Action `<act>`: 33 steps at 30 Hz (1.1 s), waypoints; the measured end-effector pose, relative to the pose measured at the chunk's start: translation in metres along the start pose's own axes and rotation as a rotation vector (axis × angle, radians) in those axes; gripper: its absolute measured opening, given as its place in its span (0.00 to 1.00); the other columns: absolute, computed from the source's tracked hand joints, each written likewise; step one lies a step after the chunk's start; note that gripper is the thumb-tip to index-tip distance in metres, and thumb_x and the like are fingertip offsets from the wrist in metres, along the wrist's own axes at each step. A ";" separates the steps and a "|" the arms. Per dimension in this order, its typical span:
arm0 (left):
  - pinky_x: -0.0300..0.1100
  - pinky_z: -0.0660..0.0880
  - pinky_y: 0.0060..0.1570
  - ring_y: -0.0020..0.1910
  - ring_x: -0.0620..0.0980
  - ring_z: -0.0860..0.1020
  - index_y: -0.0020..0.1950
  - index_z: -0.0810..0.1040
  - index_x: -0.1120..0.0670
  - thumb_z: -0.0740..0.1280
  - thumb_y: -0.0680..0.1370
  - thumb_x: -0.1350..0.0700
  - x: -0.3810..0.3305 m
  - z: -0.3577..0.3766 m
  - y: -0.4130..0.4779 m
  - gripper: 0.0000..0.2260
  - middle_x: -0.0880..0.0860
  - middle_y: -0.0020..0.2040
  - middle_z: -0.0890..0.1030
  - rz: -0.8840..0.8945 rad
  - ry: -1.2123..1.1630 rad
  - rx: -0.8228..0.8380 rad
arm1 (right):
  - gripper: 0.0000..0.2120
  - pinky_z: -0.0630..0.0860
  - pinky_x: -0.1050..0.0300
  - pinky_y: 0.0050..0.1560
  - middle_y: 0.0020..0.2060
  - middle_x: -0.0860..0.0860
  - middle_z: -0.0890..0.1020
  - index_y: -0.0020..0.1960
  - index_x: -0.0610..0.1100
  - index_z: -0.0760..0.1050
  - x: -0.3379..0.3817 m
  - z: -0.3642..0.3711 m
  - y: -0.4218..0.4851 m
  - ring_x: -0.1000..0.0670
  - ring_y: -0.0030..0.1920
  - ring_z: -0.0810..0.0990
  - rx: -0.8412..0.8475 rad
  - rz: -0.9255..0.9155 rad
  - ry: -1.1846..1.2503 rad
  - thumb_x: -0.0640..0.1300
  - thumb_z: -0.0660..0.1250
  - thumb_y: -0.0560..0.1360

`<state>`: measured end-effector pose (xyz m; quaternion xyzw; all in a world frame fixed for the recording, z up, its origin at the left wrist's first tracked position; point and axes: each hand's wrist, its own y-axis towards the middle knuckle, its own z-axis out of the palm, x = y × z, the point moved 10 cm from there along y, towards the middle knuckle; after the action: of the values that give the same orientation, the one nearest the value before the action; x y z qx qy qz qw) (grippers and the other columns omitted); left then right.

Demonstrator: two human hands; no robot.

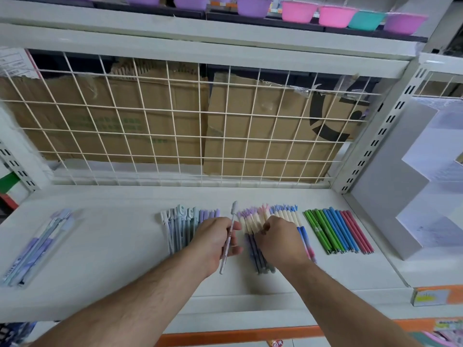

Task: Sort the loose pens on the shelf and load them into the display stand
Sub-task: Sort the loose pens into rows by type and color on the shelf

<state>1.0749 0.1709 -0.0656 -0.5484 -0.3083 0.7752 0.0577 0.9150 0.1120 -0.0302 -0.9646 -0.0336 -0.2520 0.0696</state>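
On the white shelf (pixel 120 246) lie several groups of pens. My left hand (pixel 215 240) holds a single white pen (pixel 229 236) upright, its cap pointing away from me. My right hand (pixel 278 240) rests with curled fingers on a bunch of cream-capped pens with dark barrels (pixel 253 229); whether it grips one I cannot tell. A row of grey and lilac pens (pixel 180 224) lies left of my left hand. Green, blue and red pens (pixel 338 230) lie in a row at the right. A stepped white display stand (pixel 411 176) stands at the far right.
A separate bundle of pale blue and lilac pens (pixel 37 246) lies at the shelf's left end. A white wire grid (pixel 190 121) with cardboard behind it closes the back. Coloured bowls (pixel 333 15) sit on the shelf above.
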 end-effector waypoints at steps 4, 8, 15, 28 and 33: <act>0.48 0.80 0.36 0.30 0.51 0.71 0.45 0.81 0.64 0.62 0.79 0.65 -0.006 0.000 -0.001 0.08 0.56 0.32 0.72 0.057 0.036 0.005 | 0.05 0.73 0.64 0.37 0.40 0.55 0.81 0.51 0.47 0.79 0.018 -0.001 -0.010 0.55 0.39 0.80 0.000 -0.087 0.281 0.48 0.70 0.77; 0.39 0.66 0.30 0.32 0.49 0.71 0.44 0.82 0.58 0.67 0.78 0.61 -0.015 -0.010 -0.001 0.05 0.52 0.32 0.75 0.154 0.186 -0.033 | 0.08 0.75 0.64 0.35 0.37 0.53 0.83 0.49 0.49 0.78 0.041 0.014 -0.021 0.55 0.33 0.82 0.124 -0.126 0.500 0.49 0.74 0.75; 0.38 0.70 0.35 0.34 0.48 0.75 0.44 0.81 0.55 0.68 0.76 0.60 -0.026 -0.039 -0.004 0.03 0.50 0.36 0.80 0.248 0.279 -0.093 | 0.08 0.73 0.63 0.27 0.33 0.47 0.84 0.51 0.48 0.75 0.065 0.028 -0.028 0.53 0.28 0.81 0.143 -0.156 0.541 0.42 0.73 0.75; 0.44 0.72 0.59 0.59 0.50 0.73 0.59 0.76 0.51 0.65 0.76 0.55 -0.070 -0.130 -0.025 0.12 0.49 0.57 0.76 0.556 1.100 -0.316 | 0.09 0.76 0.61 0.40 0.38 0.53 0.80 0.51 0.48 0.76 0.126 0.082 -0.011 0.53 0.37 0.80 0.147 -0.200 0.273 0.45 0.74 0.74; 0.42 0.71 0.59 0.60 0.50 0.73 0.60 0.75 0.51 0.64 0.76 0.54 -0.071 -0.149 -0.023 0.12 0.49 0.57 0.76 0.563 1.133 -0.310 | 0.04 0.76 0.62 0.38 0.36 0.56 0.80 0.49 0.47 0.78 0.134 0.079 -0.014 0.54 0.36 0.79 0.077 -0.198 0.226 0.44 0.70 0.75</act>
<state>1.2290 0.2209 -0.0263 -0.9340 -0.1830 0.2979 -0.0736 1.0682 0.1414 -0.0306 -0.9187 -0.1302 -0.3631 0.0849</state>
